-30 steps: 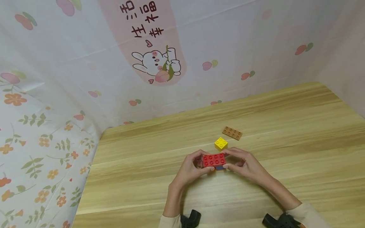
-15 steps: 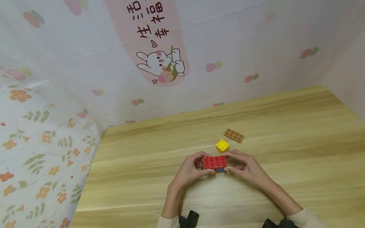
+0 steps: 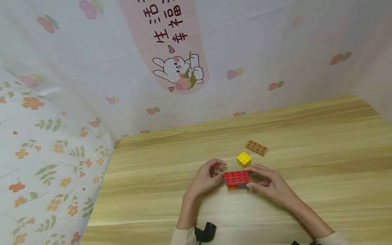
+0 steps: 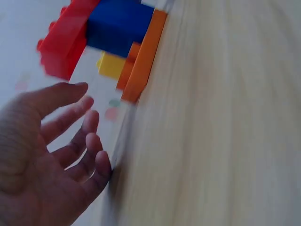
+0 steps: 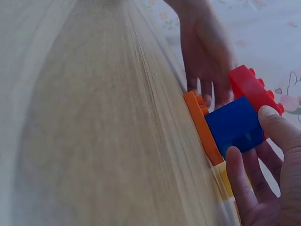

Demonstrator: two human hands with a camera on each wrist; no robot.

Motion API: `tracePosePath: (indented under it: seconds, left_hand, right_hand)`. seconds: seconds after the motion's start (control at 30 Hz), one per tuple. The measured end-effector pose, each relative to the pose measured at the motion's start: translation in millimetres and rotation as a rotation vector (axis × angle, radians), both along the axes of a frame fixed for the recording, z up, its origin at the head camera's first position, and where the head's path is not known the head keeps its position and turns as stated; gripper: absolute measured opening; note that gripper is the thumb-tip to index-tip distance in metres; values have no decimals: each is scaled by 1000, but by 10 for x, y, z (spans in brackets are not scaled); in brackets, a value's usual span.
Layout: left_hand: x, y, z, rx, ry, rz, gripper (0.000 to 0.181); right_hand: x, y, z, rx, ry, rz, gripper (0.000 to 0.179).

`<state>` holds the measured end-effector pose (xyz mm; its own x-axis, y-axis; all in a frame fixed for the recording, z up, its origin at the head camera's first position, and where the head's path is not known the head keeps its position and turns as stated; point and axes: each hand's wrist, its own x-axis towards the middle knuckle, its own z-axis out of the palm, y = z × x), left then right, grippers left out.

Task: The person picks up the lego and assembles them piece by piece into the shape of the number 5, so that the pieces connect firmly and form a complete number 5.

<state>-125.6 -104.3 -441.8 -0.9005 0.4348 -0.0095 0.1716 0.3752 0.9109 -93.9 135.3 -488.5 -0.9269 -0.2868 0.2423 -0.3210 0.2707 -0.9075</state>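
A red toy brick (image 3: 237,177) tops a small stack on the table. Beneath it, a blue brick (image 5: 235,123) stands on an orange base plate (image 5: 202,125), and the red brick overhangs the plate's bare end. My right hand (image 3: 274,185) holds the red brick at its right end, thumb in front and index finger behind. In the right wrist view the thumb lies where red meets blue. Left of the stack, my left hand (image 3: 208,177) is apart from the bricks, fingers loosely bent around nothing, as the left wrist view (image 4: 66,136) confirms.
Just behind the stack sits a yellow brick (image 3: 244,160). A flat brown plate with studs (image 3: 256,147) lies farther back to the right. The wooden table (image 3: 147,190) meets a patterned cloth (image 3: 122,75) at its back and left edges.
My left hand has let go of the red brick and moved slightly left, uncovering the orange plate's end. The right hand keeps its hold. The head view has shifted a little.
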Motion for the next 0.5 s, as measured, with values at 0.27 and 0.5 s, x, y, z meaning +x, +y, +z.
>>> tracePosePath:
  seconds: [0.27, 0.5]
  left_hand:
    - [-271, 279, -401, 8, 88, 60, 32]
    - [-382, 393, -438, -44, 160, -7, 51]
  right_hand:
    - [25, 27, -29, -76, -50, 59, 41]
    - [7, 35, -4, -87, -39, 69, 39]
